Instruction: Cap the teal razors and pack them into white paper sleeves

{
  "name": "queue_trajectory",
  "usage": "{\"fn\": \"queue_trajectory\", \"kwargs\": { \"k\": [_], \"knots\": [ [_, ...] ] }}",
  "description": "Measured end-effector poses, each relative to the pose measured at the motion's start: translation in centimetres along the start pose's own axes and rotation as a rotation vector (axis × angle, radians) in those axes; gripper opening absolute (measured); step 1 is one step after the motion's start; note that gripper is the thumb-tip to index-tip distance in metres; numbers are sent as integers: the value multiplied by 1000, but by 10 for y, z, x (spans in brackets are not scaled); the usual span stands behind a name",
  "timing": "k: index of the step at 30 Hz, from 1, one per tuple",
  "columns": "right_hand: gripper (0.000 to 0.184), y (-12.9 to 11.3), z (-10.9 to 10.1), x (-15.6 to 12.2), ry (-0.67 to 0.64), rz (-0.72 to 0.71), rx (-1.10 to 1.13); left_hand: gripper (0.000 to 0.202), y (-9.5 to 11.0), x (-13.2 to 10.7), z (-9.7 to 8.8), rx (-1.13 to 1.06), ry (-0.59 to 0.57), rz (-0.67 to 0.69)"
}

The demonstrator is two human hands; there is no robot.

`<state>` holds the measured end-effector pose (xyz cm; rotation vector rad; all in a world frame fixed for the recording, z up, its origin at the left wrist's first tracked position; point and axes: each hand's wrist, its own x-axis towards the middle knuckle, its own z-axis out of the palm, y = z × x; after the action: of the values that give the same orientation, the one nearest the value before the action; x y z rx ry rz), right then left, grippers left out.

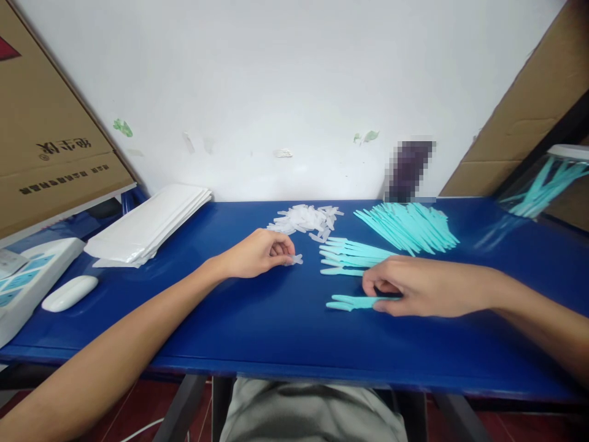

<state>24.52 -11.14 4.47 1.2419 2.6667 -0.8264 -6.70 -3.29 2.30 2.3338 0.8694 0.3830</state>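
My left hand is closed in a pinch, with small translucent plastic caps showing at its fingertips. Just behind it lies a pile of the same caps. My right hand is closed on a few turquoise eyebrow razors, whose blade ends point left. Beyond those fingers, several more razors lie side by side, partly covered by my right hand. A larger heap of turquoise razors rests farther back on the right.
On the blue table, white flat packets are stacked at left, near a white mouse and a white tray with blue pieces. A clear container of turquoise razors is at far right. Cardboard leans at left.
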Motion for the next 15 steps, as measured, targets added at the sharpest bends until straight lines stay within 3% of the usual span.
{"fn": "queue_trajectory", "kwargs": {
  "k": [3, 6, 10, 15],
  "knots": [
    [18, 2, 1, 3, 122, -37, -56, 27, 1, 0, -4, -140, 30, -10],
    [21, 2, 2, 6, 277, -45, -102, 30, 1, -1, -8, -112, 60, 36],
    [23, 1, 4, 11, 436, -6, -34, 17, -1, -2, -10, 24, -20, 120],
    [21, 6, 8, 16, 542, 10, 3, 21, -2, -2, -11, 7, -153, 159]
  ]
}}
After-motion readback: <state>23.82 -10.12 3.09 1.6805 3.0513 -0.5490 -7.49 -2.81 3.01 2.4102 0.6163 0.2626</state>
